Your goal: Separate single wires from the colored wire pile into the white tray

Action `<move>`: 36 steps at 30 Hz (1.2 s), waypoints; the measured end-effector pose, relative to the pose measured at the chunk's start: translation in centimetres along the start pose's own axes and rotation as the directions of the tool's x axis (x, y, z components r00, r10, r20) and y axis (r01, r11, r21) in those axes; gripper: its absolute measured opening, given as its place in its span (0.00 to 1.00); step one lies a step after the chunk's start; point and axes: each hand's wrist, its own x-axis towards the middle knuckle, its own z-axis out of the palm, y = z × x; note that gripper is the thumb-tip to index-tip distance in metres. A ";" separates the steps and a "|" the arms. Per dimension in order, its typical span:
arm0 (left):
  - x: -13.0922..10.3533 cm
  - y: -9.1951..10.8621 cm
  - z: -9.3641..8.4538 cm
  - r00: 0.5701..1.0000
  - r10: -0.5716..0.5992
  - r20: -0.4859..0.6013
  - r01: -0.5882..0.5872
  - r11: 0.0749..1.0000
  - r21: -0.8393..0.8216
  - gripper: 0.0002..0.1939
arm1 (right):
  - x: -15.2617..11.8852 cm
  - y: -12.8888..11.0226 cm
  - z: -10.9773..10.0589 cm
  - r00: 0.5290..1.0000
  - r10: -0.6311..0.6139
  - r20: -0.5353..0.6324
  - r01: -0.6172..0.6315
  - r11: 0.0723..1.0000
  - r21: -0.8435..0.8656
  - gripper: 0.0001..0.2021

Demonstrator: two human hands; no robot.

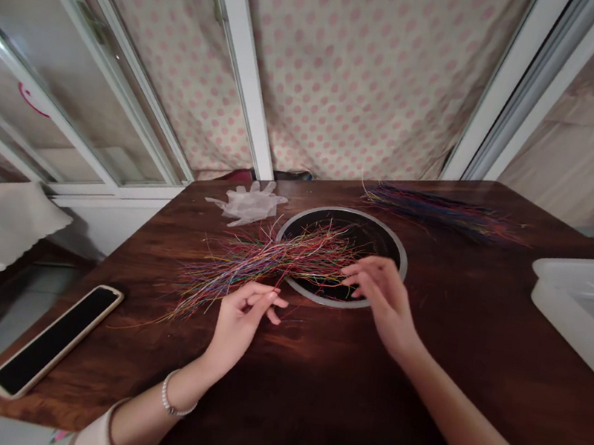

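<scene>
Hands [242, 319] at strands [292, 253] (multicoloured).

White tub [578, 316] — cut off at right, round tray [378, 239] partly hidden under strands [274, 255]

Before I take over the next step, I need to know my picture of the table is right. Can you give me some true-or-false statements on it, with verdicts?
1. The left hand pinches a thin red wire at its fingertips. True.
2. The beaded bracelet is on the right wrist. False: the beaded bracelet is on the left wrist.
3. The bright wire bundle lies partly over the round black panel. True.
4. The smartphone lies beside the white tub. False: the smartphone lies at the table's left edge, while the white tub is at the right.
5. A darker wire bundle lies toward the table's far side. True.
</scene>
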 end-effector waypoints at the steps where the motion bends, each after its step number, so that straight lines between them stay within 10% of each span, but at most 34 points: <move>1: -0.1 0.0 0.0 1.000 -0.022 -0.004 0.022 0.998 -0.060 0.08 | -0.7 -0.1 0.9 0.996 -0.014 0.084 0.015 1.000 -0.011 0.09; 7: -0.8 0.0 0.7 0.991 -0.117 0.059 0.128 0.962 -0.242 0.12 | -4.3 -1.0 4.3 0.856 -0.108 0.506 0.147 0.988 -0.038 0.15; 24: -1.0 -0.2 0.8 0.922 -0.188 0.337 0.284 0.923 -0.261 0.12 | -4.2 0.0 4.4 0.866 -0.111 0.487 0.090 0.994 0.068 0.20; 30: -1.1 0.4 0.7 0.904 -0.125 0.408 0.195 0.972 -0.133 0.15 | -3.0 -0.8 3.9 0.997 -0.070 0.036 0.066 0.993 0.101 0.10; 36: -1.1 0.5 0.2 0.887 -0.038 0.461 0.060 0.998 -0.034 0.15 | -2.0 -5.4 -2.5 0.882 -0.035 -0.470 0.026 0.999 -0.027 0.09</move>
